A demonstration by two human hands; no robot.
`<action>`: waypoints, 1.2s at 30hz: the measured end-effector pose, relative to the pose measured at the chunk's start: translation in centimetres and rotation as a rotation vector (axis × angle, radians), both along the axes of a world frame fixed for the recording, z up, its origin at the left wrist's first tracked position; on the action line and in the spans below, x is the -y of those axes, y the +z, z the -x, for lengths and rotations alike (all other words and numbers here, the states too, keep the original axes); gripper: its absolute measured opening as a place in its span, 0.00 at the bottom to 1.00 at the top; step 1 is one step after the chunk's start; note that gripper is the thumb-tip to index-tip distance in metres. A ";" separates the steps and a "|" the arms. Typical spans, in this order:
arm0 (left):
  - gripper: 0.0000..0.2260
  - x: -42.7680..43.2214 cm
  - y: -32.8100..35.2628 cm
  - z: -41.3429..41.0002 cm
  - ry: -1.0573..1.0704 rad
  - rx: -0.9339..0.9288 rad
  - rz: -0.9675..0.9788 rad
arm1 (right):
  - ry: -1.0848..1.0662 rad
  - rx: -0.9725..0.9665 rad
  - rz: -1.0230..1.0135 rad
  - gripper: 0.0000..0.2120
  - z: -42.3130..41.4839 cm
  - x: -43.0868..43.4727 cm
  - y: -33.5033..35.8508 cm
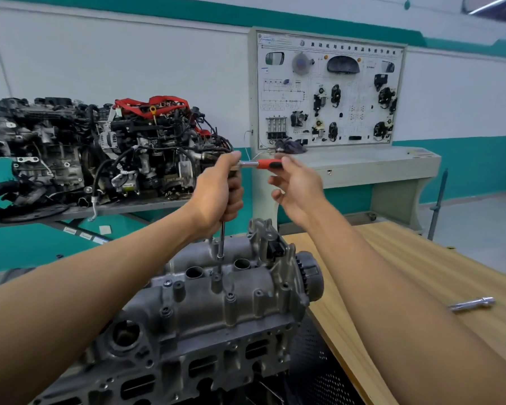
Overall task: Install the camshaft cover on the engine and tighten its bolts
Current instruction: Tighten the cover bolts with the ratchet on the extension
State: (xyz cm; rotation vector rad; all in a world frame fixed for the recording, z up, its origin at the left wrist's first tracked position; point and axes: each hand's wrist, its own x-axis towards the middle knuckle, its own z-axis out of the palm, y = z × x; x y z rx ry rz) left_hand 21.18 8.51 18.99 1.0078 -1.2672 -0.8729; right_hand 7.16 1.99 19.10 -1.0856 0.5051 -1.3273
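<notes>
Left hand (219, 188) curled round ratchet (247, 164) head, frame centre; extension bar (222, 241) stands on camshaft cover (205, 311), lower centre. Right hand (295, 185) fingers loosely spread beside red handle (269, 164), contact unclear.

Along the top edge of the white display board (330, 92), one row of Chinese characters beside a round emblem, too blurred to read with certainty. Smaller printed labels below equally illegible. Nothing else readable.
</notes>
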 end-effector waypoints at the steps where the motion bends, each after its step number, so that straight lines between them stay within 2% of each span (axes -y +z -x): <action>1: 0.21 0.1 0.0 -0.1 0.008 -0.008 -0.001 | 0.016 0.000 -0.024 0.08 -0.5 0.5 0.2; 5: 0.22 0.2 -0.1 -1.0 0.015 -0.097 -0.002 | 0.068 0.154 -0.006 0.06 -0.9 0.4 0.0; 8: 0.23 0.4 -0.1 -1.2 -0.008 -0.082 0.002 | 0.037 0.238 0.014 0.03 -0.2 -1.1 -0.3; 14: 0.21 0.5 0.1 -1.6 -0.047 0.004 -0.018 | -0.106 0.273 0.055 0.04 0.8 -5.0 -0.8; 19: 0.21 0.0 0.2 -0.9 -0.009 0.010 -0.012 | -0.130 0.310 0.068 0.04 1.6 -6.7 -1.0; 25: 0.22 -1.5 1.1 -0.1 0.039 -0.060 -0.005 | -0.064 0.270 0.101 0.06 1.1 -5.6 0.6; 30: 0.24 -2.7 4.3 0.0 -0.016 -0.055 0.078 | 0.006 0.358 0.165 0.02 0.4 -4.8 3.6; 36: 0.24 -4.8 3.2 -4.0 0.138 -0.087 0.060 | 0.101 0.190 0.189 0.04 -1.9 -6.6 1.9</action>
